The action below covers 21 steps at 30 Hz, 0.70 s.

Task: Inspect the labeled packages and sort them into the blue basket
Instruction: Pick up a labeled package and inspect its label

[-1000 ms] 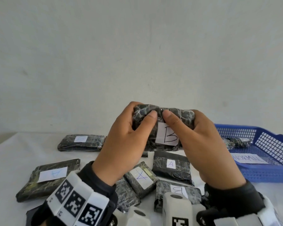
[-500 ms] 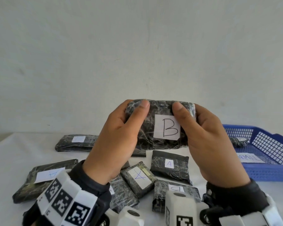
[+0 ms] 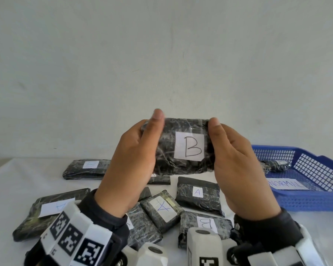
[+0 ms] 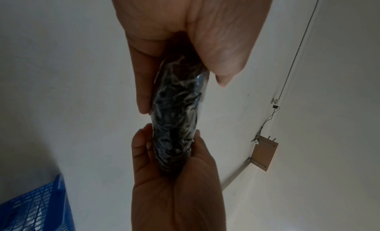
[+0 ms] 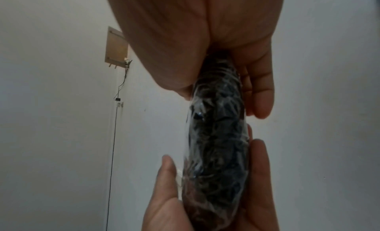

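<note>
A black plastic-wrapped package with a white "B" label [image 3: 189,148] is held up in the air above the table, its label facing me. My left hand [image 3: 140,148] grips its left end and my right hand [image 3: 229,152] grips its right end, thumbs on the front and fingers behind. The left wrist view shows the package [image 4: 176,114] edge-on between my left hand [image 4: 185,31] and right hand [image 4: 174,185]. The right wrist view shows the same package [image 5: 218,137]. The blue basket [image 3: 315,200] stands to the right on the table.
Several labeled black packages lie on the white table below my hands: an "A" package [image 3: 198,194], a tilted one [image 3: 161,208], an upside-down "B" [image 3: 206,225], and others at the left [image 3: 46,210] and back left [image 3: 87,167]. In the basket lie one package [image 3: 275,165] and a paper label [image 3: 286,184].
The package has been raised and turned so the "B" label faces me fully. Both thumbs have slid outward from the middle to the package's ends.
</note>
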Tool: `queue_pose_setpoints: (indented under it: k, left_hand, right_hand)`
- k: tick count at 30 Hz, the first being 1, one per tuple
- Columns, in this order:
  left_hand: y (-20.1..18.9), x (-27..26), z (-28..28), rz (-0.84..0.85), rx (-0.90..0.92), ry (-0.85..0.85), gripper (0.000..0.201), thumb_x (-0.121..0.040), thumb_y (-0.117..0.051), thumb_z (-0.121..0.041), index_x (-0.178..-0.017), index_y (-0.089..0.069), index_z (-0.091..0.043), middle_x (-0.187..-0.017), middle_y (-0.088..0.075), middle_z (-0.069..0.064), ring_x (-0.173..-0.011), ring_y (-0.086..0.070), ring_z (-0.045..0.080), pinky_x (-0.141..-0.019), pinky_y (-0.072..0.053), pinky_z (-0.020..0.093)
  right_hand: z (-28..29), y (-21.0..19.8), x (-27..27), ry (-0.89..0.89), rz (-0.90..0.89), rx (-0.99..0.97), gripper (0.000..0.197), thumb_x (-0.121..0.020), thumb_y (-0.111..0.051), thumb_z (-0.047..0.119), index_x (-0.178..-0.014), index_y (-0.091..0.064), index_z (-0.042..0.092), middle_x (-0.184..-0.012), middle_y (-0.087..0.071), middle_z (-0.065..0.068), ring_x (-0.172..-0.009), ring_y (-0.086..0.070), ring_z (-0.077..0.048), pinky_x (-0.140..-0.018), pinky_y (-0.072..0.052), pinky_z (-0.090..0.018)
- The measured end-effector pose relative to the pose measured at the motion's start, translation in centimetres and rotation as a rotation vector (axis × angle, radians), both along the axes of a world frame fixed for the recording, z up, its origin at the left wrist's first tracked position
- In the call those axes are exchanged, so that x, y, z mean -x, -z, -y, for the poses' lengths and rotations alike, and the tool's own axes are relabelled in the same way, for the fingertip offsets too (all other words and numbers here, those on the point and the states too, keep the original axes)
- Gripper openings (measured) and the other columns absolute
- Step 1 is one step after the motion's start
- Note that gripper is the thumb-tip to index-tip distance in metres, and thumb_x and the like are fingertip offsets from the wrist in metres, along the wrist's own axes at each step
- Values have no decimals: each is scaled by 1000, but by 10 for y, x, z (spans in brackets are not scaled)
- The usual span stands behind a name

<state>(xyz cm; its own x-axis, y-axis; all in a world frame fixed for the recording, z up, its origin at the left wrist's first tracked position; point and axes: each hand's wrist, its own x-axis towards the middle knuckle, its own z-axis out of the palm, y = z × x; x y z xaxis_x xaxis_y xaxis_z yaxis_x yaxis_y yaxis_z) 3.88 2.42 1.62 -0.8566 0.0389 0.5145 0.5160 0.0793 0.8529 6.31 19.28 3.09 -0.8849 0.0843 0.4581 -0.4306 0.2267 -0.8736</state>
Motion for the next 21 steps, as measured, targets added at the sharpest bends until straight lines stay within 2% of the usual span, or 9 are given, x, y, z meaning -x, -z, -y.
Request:
queue_pose_setpoints:
  k: [1,3,5,8,10,12,15,18,21]
  left_hand:
    - [0,0,-1,-11,11,2,63,-99,-43,-65,-79,-53,-6,-64,-52,9,-58,-51,23,-69,-52,21]
    - [3,3,-1,-34,0,13,71,-99,-51,-65,-97,-59,5,-84,-63,30,-79,-62,46,-85,-57,49]
    - [6,6,0,-50,-48,3,75,-94,-52,-64,-105,-58,10,-92,-63,34,-82,-61,47,-80,-53,41]
    - [7,5,-1,-47,-40,-16,76,-89,-52,-66,-96,-55,10,-87,-59,30,-71,-56,36,-68,-48,27]
    - [7,3,-3,-37,-19,-13,73,-86,-54,-64,-98,-58,8,-86,-60,32,-74,-58,42,-75,-54,49]
    - [9,5,-4,-24,-25,-30,70,-87,-54,-63,-104,-62,5,-92,-64,33,-83,-62,48,-84,-52,61]
    - [10,6,-7,-3,47,-25,75,-86,-48,-71,-107,-63,0,-97,-66,30,-88,-64,44,-85,-51,57]
    - [10,3,-8,-26,83,-28,49,-96,-54,-64,-107,-68,-18,-100,-71,22,-94,-67,43,-86,-56,57]
    - [6,0,-9,-80,88,-58,36,-96,-53,-54,-104,-69,-23,-83,-70,11,-78,-65,35,-72,-55,42]
  right_hand:
    - [-1,1,1,-2,27,8,67,-105,-40,55,-95,-49,-10,-83,-50,-30,-74,-45,-41,-64,-41,-44]
    - [-2,3,2,10,68,18,69,-104,-38,59,-99,-56,-8,-91,-60,-27,-86,-53,-41,-70,-49,-38]
    - [-1,5,5,5,79,6,71,-103,-37,62,-100,-58,-5,-93,-64,-27,-88,-57,-44,-76,-55,-38]
    - [1,9,11,-25,91,21,71,-105,-41,60,-104,-60,-8,-104,-63,-38,-94,-62,-54,-87,-52,-67]
    - [0,11,14,-9,102,23,70,-103,-44,61,-95,-60,-7,-90,-66,-31,-77,-64,-44,-80,-57,-59]
    - [1,8,12,44,67,11,61,-97,-52,62,-74,-51,6,-57,-55,-3,-55,-51,-15,-56,-53,-35]
    - [2,8,12,127,-28,-22,53,-92,-61,57,-64,-41,17,-47,-40,14,-48,-35,-10,-51,-35,-31]
    - [0,9,12,154,-70,-56,56,-86,-64,64,-68,-49,13,-51,-46,13,-51,-40,-9,-53,-38,-30]
    - [2,8,10,151,-77,-77,64,-74,-66,74,-80,-60,11,-62,-56,8,-57,-48,-11,-55,-43,-28]
